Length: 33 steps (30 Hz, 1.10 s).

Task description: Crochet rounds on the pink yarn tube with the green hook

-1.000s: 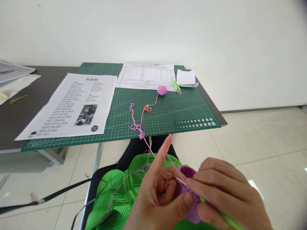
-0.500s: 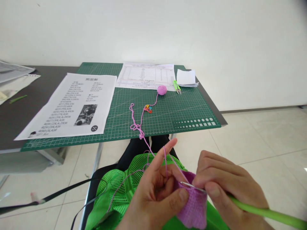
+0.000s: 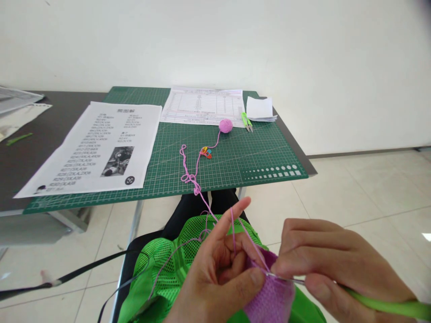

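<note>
Over my lap, my left hand [image 3: 224,269] pinches the top edge of a purple crochet piece [image 3: 272,296] between thumb and fingers. Its index finger points up with the purple yarn [image 3: 233,229] looped around it. My right hand [image 3: 336,264] grips a crochet hook [image 3: 377,303] with a green handle and a metal shaft. The hook's tip meets the piece's upper edge, where the yarn runs down to it. On the green cutting mat, a small ball of purple yarn [image 3: 226,126] lies with a loose strand trailing toward my lap.
A printed pattern sheet [image 3: 97,139] and a table form [image 3: 205,105] lie on the cutting mat [image 3: 229,166]. Green snips [image 3: 246,121] rest beside white paper slips [image 3: 259,108]. Several colored stitch markers [image 3: 206,152] sit by the yarn. A black strap [image 3: 81,271] hangs at left.
My right hand has moved right and slightly down, drawing the hook back so its tip sits at the piece's edge. My left hand holds nearly the same pose.
</note>
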Tool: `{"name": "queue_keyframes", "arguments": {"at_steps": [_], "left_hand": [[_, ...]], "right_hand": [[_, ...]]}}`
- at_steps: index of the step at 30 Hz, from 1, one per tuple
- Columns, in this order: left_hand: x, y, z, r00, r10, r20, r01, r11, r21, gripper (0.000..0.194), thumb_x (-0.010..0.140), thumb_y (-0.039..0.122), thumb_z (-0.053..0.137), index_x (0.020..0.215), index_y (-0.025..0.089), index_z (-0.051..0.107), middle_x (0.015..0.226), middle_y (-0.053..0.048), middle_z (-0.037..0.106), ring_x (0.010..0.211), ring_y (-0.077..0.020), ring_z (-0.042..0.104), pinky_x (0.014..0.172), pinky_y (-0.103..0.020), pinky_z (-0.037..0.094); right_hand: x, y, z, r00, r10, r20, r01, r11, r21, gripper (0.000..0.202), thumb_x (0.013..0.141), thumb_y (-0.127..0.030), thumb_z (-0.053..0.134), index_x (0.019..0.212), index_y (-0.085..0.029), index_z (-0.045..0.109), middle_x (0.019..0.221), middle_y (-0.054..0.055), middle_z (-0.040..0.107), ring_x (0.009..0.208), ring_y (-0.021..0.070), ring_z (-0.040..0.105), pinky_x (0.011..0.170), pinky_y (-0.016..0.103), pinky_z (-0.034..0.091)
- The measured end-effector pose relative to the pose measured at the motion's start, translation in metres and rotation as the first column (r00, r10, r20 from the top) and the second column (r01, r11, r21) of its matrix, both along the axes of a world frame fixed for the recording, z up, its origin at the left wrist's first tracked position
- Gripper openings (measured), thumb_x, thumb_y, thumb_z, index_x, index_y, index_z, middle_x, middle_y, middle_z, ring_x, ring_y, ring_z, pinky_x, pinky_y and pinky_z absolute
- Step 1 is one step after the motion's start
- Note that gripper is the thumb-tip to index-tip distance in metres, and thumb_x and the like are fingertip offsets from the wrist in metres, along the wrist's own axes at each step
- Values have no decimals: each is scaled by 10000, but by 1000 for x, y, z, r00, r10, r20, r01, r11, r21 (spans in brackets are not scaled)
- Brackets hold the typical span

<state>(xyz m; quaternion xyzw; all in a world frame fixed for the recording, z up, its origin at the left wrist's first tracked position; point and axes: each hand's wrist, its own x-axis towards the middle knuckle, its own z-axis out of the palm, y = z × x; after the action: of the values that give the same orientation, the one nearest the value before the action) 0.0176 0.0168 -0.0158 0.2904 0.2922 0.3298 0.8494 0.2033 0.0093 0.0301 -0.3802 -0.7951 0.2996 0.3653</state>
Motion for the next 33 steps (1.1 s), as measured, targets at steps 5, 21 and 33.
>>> {"name": "queue_keyframes", "arguments": {"at_steps": [5, 21, 33], "left_hand": [[0, -2, 2, 996, 41, -76, -37, 998, 56, 686, 828, 214, 731, 1431, 397, 460, 741, 49, 585, 527, -74, 213, 486, -270, 125], [19, -17, -3, 776, 443, -449, -342, 894, 291, 782, 866, 269, 689, 1523, 377, 278, 771, 32, 601, 542, -84, 312, 484, -183, 309], [2, -3, -3, 973, 213, -92, -222, 970, -98, 740, 772, 233, 795, 1433, 342, 479, 701, 32, 560, 598, -81, 414, 569, -201, 330]], "right_hand": [[3, 1, 1, 990, 20, 143, -32, 996, 83, 303, 1022, -243, 384, 862, -160, 627, 648, 2, 658, 605, 102, 570, 561, 242, 506], [-35, 11, -69, 937, -348, 8, 287, 786, 547, 281, 903, -79, 463, 641, -180, 478, 528, -1, 472, 535, 131, 367, 476, 308, 312], [-21, -3, -37, 966, -258, -21, 241, 867, 437, 316, 981, -203, 440, 710, -131, 583, 593, 28, 611, 546, 112, 510, 493, 286, 422]]}}
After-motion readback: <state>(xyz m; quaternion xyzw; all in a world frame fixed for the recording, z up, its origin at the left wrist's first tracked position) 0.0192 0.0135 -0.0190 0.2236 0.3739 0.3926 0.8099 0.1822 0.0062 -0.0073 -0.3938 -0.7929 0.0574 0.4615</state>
